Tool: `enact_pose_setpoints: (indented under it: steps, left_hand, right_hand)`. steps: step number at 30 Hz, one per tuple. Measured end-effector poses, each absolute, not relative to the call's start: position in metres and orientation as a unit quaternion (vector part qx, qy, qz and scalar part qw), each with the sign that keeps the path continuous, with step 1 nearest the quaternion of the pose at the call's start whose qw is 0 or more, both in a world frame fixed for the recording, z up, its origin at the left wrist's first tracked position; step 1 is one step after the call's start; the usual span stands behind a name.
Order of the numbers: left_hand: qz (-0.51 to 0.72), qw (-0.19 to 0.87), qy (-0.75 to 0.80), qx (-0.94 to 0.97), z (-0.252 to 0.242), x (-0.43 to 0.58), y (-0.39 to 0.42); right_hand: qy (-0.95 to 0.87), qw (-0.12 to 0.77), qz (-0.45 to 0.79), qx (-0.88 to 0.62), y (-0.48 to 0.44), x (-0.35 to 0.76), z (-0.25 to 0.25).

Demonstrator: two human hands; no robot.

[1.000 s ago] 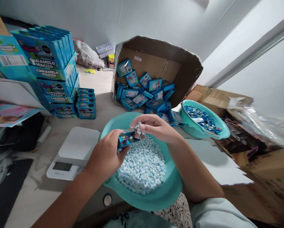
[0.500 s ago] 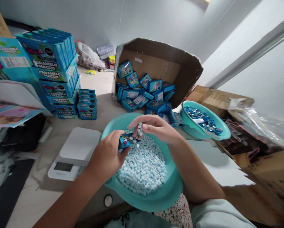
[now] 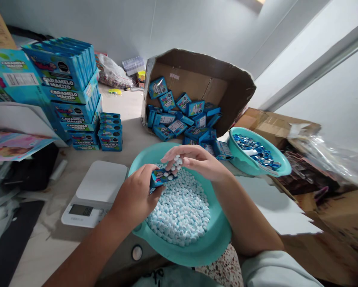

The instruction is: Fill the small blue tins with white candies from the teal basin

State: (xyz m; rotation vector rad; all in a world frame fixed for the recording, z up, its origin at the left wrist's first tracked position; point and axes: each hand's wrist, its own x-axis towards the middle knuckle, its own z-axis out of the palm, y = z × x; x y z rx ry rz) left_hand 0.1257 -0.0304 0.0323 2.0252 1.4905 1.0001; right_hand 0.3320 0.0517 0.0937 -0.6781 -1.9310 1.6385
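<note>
Candy box, small and blue, lay in the left hand, which was closed around it between thumb and fingers. It hung just above the near-left part of the large teal bowl. The right hand was palm down with its fingers loosely curled, pinching a small cluster of tablets right at the box's far end. A few of them touched the box.

Judging by this, the filling of the box was under way, with tablets being fed in from the fingertips. The next move called for keeping the box's mouth steady under the fingers and over the bowl, so that strays fell back in.

That bowl held a heap of pale blue and white pieces. To the right, a smaller teal bowl held shiny blue wrapped items. Farther off, a cardboard carton lay tipped on its side, and loose blue boxes spilled from it. On the far left stood stacked cartons reading "Caramelo Macizo". A white scale sat near left, with nothing on its plate.
</note>
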Motion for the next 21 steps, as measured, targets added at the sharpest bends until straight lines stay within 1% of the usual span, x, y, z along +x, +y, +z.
enact_pose_setpoints:
  steps: [21]
  left_hand:
    - [0.347, 0.223, 0.544, 0.730, 0.0363, 0.1258, -0.0314]
  right_hand:
    - [-0.714, 0.247, 0.614, -0.229, 0.0506, 0.3319, 0.0972]
